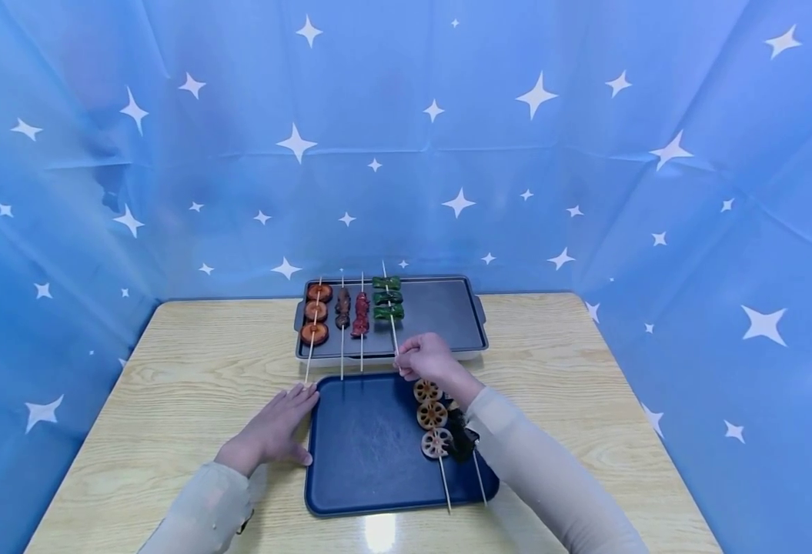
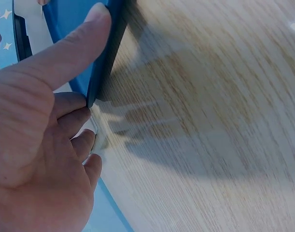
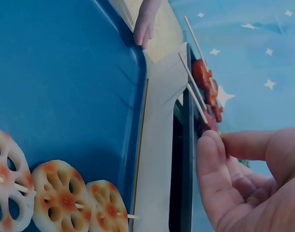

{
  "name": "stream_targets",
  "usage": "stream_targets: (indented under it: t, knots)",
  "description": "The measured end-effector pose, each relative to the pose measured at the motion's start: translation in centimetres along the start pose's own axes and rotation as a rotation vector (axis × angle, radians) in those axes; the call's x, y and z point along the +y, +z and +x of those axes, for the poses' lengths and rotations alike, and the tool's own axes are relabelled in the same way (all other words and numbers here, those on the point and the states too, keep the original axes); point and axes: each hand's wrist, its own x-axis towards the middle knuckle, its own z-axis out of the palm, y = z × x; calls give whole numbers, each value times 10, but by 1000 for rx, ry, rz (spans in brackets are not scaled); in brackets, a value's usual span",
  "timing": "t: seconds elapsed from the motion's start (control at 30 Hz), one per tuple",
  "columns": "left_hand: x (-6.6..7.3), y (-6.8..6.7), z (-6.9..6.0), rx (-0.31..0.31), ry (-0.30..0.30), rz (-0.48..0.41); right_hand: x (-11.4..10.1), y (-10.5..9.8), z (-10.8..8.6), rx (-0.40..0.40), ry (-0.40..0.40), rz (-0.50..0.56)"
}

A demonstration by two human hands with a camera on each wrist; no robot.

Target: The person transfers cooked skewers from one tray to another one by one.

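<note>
My right hand (image 1: 428, 357) pinches the lower end of a green pepper skewer (image 1: 388, 298), whose green pieces lie over the dark grill pan (image 1: 440, 315). In the right wrist view the thumb and fingertips of that hand (image 3: 239, 169) meet beside the pan's edge. At the left edge of the blue tray (image 1: 367, 446), my left hand (image 1: 274, 431) rests with its fingers extended. The left wrist view shows its thumb touching the tray's rim (image 2: 101, 53). A lotus root skewer (image 1: 432, 415) lies on the tray's right side, and a dark skewer (image 1: 458, 435) beside it is partly hidden by my right arm.
On the pan's left half lie a skewer of round brown slices (image 1: 314, 312), a dark brown skewer (image 1: 342, 308) and a red skewer (image 1: 360, 314), their sticks overhanging the near edge. Everything stands on a wooden table (image 1: 191, 362) before a blue star-patterned curtain (image 1: 392, 115).
</note>
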Motion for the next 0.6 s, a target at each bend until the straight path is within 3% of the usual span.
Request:
stream_targets:
  t: [0.3, 0.6]
  knots:
    - [0, 1, 1, -4, -4, -5, 2, -6, -11, -32, 2, 27]
    - [-1, 1, 3, -9, -1, 5, 10, -13, -25, -76, -44, -18]
